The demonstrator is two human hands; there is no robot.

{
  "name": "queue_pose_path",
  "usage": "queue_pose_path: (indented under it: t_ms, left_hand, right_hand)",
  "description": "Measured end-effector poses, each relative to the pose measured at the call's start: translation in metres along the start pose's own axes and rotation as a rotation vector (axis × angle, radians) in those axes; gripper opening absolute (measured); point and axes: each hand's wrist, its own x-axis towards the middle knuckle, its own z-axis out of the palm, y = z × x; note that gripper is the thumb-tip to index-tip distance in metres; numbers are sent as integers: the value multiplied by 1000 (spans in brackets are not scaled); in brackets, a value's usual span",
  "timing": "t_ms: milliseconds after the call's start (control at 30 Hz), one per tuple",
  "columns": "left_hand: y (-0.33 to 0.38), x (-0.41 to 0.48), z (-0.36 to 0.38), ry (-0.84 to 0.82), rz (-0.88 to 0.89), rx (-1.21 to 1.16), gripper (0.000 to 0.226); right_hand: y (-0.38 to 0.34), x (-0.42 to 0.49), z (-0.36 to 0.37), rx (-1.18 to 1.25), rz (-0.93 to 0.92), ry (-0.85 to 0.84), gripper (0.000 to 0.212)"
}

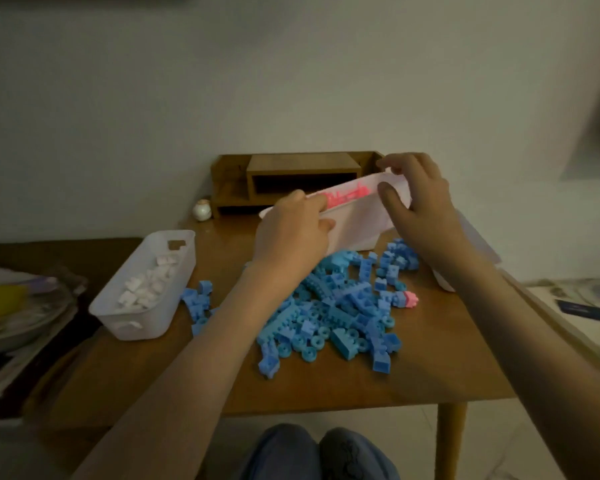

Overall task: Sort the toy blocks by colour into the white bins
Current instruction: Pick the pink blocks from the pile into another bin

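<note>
Wooden worktop seen from above, with a loose pile of blue toy blocks spread across its centre. Just past the pile, toward 12 o'clock, a white bin held clear of the surface and tilted, 3 o'clock end higher than 9 o'clock end, with pink blocks showing over its near rim. Left hand gripping the bin at the 9 o'clock end, fingers along the rim and thumb on the near wall. Right hand gripping the 3 o'clock end, thumb pressed on the near wall and fingers hooked over the top edge. At the pile's 3 o'clock edge, a single pink block lying on the wood, touching a blue one. At 9 o'clock, standing flat and apart from the pile, a second white bin part-filled with white blocks. At 3 o'clock, largely hidden behind the right forearm, a third white bin, contents out of sight. Against the wall at 12 o'clock, a small wooden desk organiser, with a round pale ornament just beside its 9 o'clock corner. At 6 o'clock, below the worktop edge, knees in blue trousers.
</note>
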Motion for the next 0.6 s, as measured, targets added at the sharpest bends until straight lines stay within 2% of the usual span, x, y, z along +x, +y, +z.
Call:
queue_pose_path:
  t_ms: [67, 133, 300, 367, 467, 600]
  left_hand:
    - [-23, 7, -5, 24, -88, 71, 29]
    - [-44, 11, -5, 48, -177, 148, 32]
    - [-88, 22, 12, 26, -335, 285, 31]
    - [-101, 31, 20, -8, -381, 322, 31]
    - [-115, 42, 32, -49, -424, 353, 32]
    - [-137, 57, 51, -110, -469, 391, 32]
  right_hand:
    - [-4, 7, 23, 52, 21, 25, 30]
    - [-5, 13, 49, 81, 72, -21, 27]
    - [1, 17, 118, 53, 197, -438, 32]
    - [1, 20, 140, 33, 221, -551, 38]
    - [3, 22, 163, 9, 256, -652, 41]
    - [16, 25, 185, -97, 296, -708, 37]
